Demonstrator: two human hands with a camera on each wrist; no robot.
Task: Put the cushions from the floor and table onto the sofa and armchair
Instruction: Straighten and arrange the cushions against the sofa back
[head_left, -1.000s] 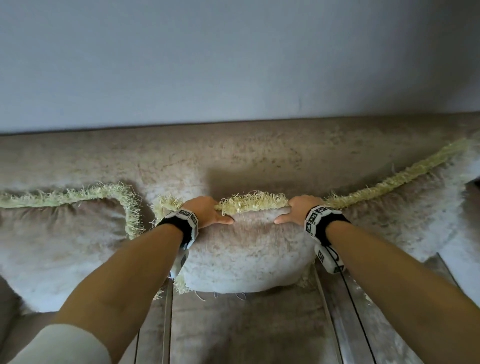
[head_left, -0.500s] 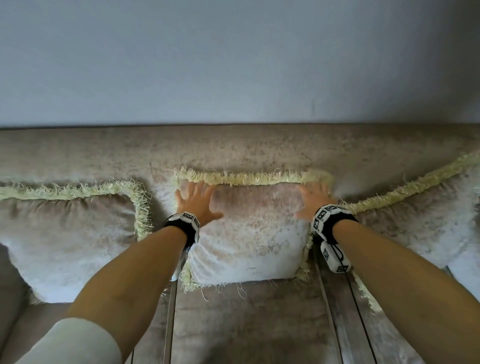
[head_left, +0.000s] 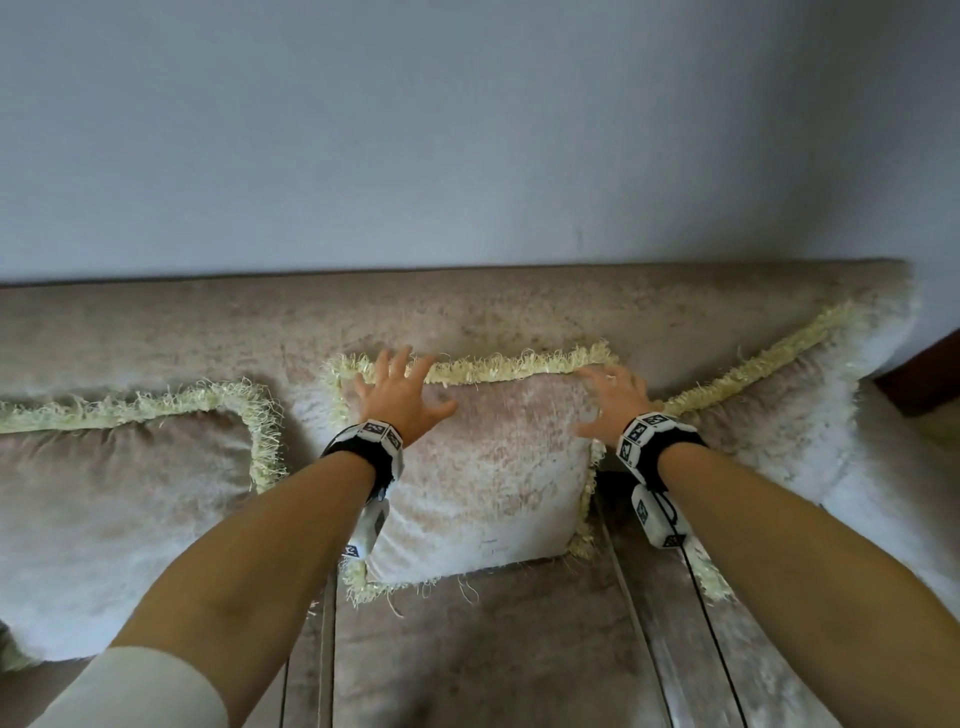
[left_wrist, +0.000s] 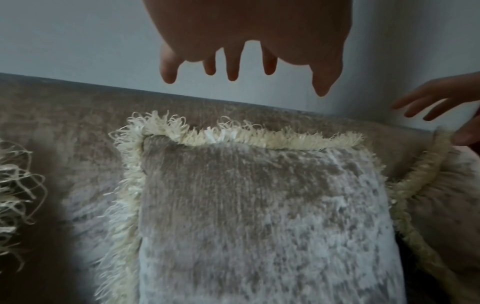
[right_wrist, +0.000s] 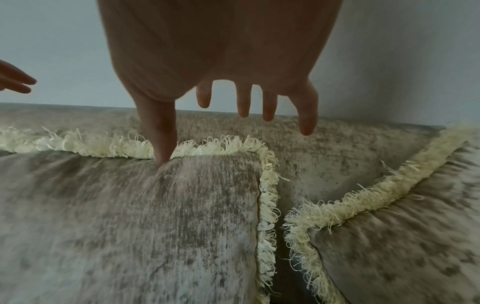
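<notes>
Both hands have lifted off the middle cushion (head_left: 483, 467); left hand (head_left: 400, 397) and right hand (head_left: 615, 400) hover with grips released, fingers spread, against the sofa (head_left: 467, 312) back.

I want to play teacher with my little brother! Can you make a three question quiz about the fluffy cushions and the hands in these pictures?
1. True or false: the left hand is gripping the middle cushion tightly.
2. How many fringed cushions lean against the sofa back in the head view?
3. Which part of the right hand meets the middle cushion in the right wrist view? A) thumb B) little finger C) none

Key
1. False: its fingers are spread and straight.
2. Three: the middle cushion, the left cushion and the right cushion.
3. A: the thumb tip meets the fabric just below the fringe.
</notes>
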